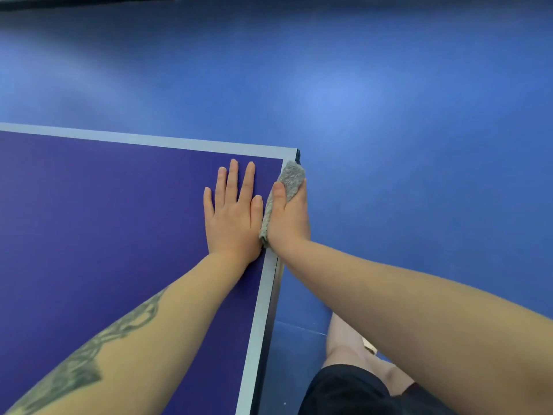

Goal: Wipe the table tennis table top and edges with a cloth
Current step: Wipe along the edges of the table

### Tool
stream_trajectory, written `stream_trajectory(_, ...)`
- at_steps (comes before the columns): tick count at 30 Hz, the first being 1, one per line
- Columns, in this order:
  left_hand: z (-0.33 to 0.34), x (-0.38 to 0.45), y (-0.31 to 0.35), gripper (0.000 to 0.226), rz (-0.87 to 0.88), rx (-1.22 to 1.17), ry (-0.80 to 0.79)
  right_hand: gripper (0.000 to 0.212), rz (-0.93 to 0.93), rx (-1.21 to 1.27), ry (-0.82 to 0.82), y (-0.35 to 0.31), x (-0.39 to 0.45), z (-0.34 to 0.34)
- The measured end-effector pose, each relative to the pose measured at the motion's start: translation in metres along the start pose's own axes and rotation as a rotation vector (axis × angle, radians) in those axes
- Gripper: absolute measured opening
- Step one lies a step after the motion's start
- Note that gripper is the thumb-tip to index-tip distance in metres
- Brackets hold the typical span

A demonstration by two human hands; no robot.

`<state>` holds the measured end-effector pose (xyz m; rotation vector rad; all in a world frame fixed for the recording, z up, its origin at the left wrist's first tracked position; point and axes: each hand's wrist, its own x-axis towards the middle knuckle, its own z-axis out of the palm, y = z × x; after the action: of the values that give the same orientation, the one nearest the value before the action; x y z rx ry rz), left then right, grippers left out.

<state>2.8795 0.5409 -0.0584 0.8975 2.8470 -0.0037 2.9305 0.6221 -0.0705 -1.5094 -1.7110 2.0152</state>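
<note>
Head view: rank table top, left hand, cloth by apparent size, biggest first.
1. table top, far the largest area in the head view.
2. left hand, lying flat on it.
3. cloth, though the right hand grips and covers part of it, so its full size is unsure.

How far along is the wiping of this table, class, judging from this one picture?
Done: nothing can be confirmed; the purple table top shows no wipe marks. In hand: the right hand grips the grey fluffy cloth over the white-lined side edge near the corner, while the left hand rests flat on the top. Left: the far edge, apparently.
</note>
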Motion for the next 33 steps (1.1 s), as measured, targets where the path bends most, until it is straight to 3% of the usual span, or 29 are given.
stream_trajectory(6, 0.006, 0.000, -0.001, 0.057, 0.015, -0.028, 0.064, 0.067, 0.025, 0.034, -0.057, 0.025, -0.028, 0.000)
stream_trajectory(14, 0.001, 0.000, 0.001, 0.057, 0.015, 0.011, 0.005, 0.062, 0.043, 0.010, -0.009, -0.026, 0.037, -0.005)
stream_trajectory(19, -0.001, 0.000, -0.002, 0.057, 0.009, 0.007, -0.029, 0.054, 0.090, -0.217, -0.061, -0.042, 0.033, -0.023)
stream_trajectory(24, -0.019, 0.002, 0.006, 0.057, -0.044, -0.071, -0.114, 0.027, 0.045, -0.398, -0.140, -0.067, 0.030, -0.058)
stream_trajectory(28, -0.059, 0.032, 0.012, 0.048, -0.131, -0.270, -0.162, 0.019, -0.084, -0.770, -0.257, -0.104, 0.033, -0.088)
stream_trajectory(33, -0.101, 0.076, 0.017, 0.039, -0.203, -0.407, -0.067, 0.007, -0.251, -1.138, -0.290, -0.149, 0.047, -0.103)
